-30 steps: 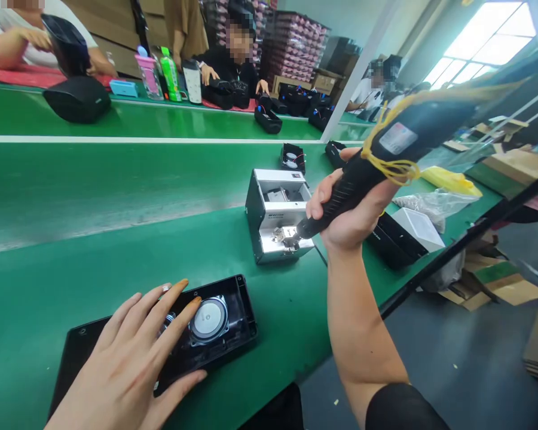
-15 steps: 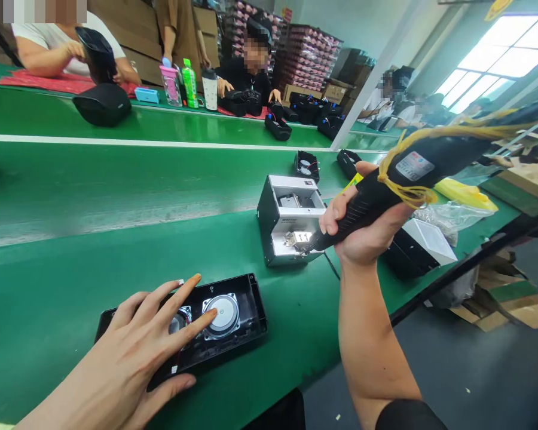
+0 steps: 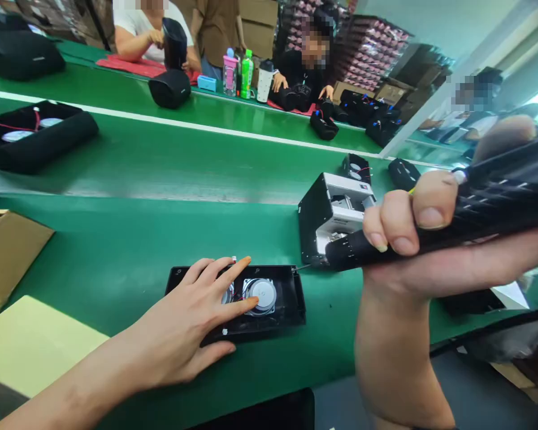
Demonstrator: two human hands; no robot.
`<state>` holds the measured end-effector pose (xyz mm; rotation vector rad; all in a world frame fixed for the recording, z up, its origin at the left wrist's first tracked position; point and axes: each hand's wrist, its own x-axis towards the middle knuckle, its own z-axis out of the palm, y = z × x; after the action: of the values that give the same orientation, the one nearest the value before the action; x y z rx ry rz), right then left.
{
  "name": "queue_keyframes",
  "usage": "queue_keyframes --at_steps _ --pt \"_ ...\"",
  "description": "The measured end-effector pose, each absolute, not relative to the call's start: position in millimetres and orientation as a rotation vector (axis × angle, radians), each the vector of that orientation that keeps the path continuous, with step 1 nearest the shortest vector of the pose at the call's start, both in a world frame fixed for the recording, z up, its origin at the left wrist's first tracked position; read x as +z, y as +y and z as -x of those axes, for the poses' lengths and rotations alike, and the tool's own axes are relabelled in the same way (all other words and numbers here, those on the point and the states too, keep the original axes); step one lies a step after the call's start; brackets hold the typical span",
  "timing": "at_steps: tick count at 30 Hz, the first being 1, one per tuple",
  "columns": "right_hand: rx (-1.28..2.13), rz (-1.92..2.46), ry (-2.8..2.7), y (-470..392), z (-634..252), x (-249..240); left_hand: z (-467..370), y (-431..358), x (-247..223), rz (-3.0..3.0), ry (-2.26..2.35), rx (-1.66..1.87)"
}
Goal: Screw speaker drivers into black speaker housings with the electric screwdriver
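A black speaker housing (image 3: pixel 287 310) with two round silver drivers lies on the green bench. My left hand (image 3: pixel 192 310) rests on it with fingers spread, two of them reaching over the drivers. My right hand (image 3: pixel 412 239) is wrapped round a black electric screwdriver (image 3: pixel 358 251), held nearly level. Its thin bit reaches the housing's upper right corner; whether a screw sits on the tip is too small to tell. Just behind the screwdriver's tip stands a black and silver screw feeder (image 3: pixel 316 218).
An open speaker housing (image 3: pixel 40 143) lies at the left, near a cardboard box (image 3: pixel 18 251) and a yellow sheet (image 3: pixel 49 340). Across the bench, two seated people handle black speakers; bottles (image 3: pixel 246 74) stand between them. More housings lie behind the feeder.
The screwdriver has moved from the screw feeder to the corner of the housing. My left hand stays spread on the housing. The view has turned left.
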<state>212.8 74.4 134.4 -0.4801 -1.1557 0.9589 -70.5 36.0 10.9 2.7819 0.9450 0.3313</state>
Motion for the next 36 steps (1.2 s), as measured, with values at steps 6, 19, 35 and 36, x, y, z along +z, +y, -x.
queue_keyframes --at_steps 6,19,35,36 --pt "1.095 0.518 -1.086 86.1 -152.6 115.1 68.1 36.2 12.7 -2.724 0.962 0.343" --pt "1.096 0.481 -1.132 107.3 -119.8 53.7 66.4 42.5 14.6 -2.698 0.950 0.342" --pt "1.120 0.475 -1.146 114.9 -120.5 42.2 65.4 43.2 16.9 -2.687 0.949 0.343" --pt "1.131 0.472 -1.149 115.1 -120.3 41.9 65.2 43.3 17.2 -2.686 0.951 0.336"
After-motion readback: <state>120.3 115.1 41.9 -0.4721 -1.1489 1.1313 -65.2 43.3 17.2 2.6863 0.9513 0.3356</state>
